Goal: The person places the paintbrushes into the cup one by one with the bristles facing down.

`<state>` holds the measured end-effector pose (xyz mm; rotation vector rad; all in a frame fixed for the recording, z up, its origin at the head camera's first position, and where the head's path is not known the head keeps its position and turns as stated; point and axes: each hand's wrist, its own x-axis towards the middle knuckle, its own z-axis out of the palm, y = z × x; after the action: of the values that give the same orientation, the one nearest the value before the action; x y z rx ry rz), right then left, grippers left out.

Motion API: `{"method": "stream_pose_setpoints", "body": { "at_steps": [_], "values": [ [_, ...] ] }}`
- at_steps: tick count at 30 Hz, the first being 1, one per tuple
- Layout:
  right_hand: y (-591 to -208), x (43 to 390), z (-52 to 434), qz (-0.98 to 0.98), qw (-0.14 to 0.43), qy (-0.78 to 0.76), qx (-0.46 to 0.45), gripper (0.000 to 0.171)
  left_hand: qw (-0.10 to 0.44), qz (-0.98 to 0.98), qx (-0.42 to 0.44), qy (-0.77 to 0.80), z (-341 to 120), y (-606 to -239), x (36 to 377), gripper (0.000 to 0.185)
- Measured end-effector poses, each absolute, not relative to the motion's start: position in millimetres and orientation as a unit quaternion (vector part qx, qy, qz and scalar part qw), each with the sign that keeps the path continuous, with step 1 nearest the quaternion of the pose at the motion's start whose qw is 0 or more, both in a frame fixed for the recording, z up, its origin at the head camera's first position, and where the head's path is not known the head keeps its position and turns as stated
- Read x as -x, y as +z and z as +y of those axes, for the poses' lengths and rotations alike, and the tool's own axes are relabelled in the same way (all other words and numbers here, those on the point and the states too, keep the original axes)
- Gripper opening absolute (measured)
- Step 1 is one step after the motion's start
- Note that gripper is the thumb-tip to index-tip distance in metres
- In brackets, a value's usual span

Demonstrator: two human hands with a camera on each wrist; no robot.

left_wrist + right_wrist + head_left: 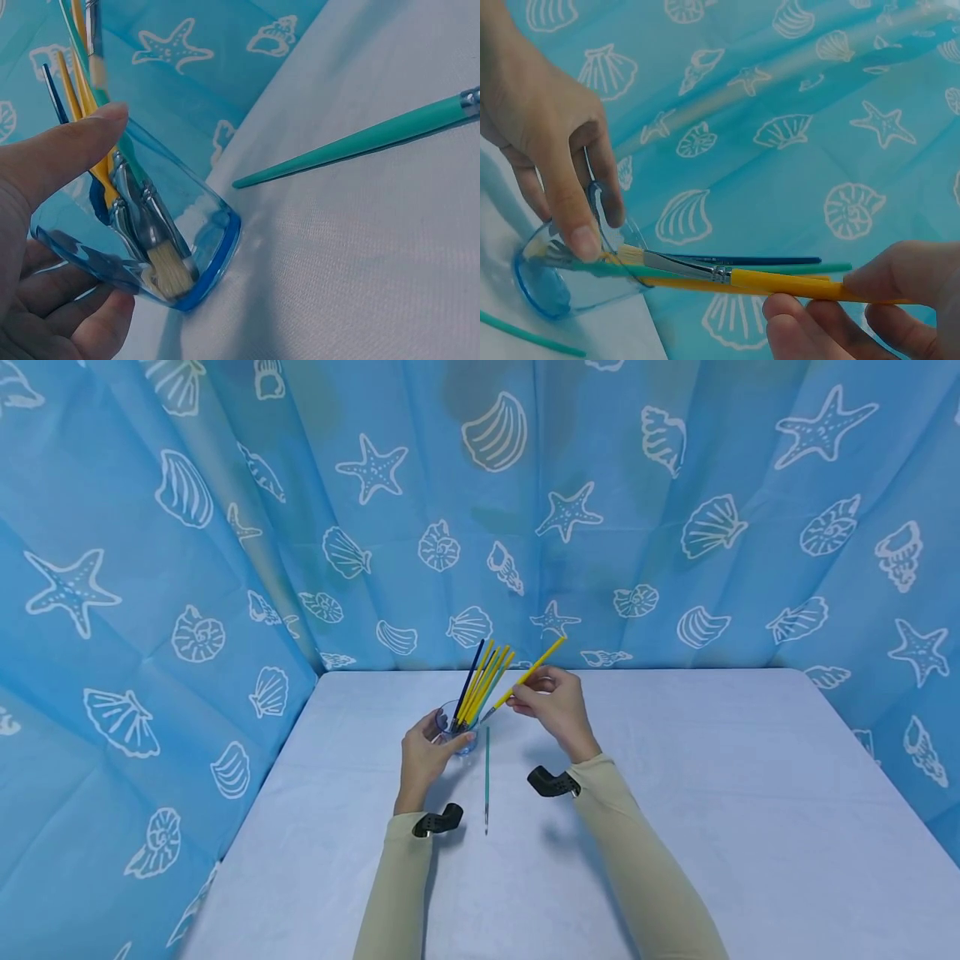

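A clear blue cup [457, 729] [161, 232] [562, 277] stands on the white table [675, 793] with several paintbrushes [480, 681] in it, bristles down. My left hand [423, 758] [45, 225] [551, 142] grips the cup around its side. My right hand [555, 702] [870, 307] pinches a yellow-handled brush [528, 675] [780, 283]; its bristle end is at the cup's rim. A teal brush [487, 781] [360, 142] lies flat on the table just in front of the cup.
A blue curtain with white shells and starfish [525, 510] hangs behind and on both sides of the table. Black wrist mounts [551, 782] sit on both cream sleeves.
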<state>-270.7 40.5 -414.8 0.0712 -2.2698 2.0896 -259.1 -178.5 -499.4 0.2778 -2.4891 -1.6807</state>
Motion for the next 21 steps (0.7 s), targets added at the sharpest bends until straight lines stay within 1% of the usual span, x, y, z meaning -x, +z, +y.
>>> {"method": "stream_pose_setpoints", "body": {
  "at_steps": [7, 13, 21],
  "values": [
    [-412, 274, 26, -0.734, 0.041, 0.677, -0.041, 0.031, 0.063, -0.825, -0.094, -0.554, -179, -500, 259, 0.09],
    [-412, 275, 14, -0.748, 0.052, 0.66, -0.047, 0.027, 0.065, -0.826, -0.098, -0.552, -178, -501, 260, 0.089],
    [-415, 274, 3, -0.769, 0.054, 0.635, -0.053, 0.021, 0.066, -0.825, -0.093, -0.553, -179, -502, 261, 0.088]
  ]
}}
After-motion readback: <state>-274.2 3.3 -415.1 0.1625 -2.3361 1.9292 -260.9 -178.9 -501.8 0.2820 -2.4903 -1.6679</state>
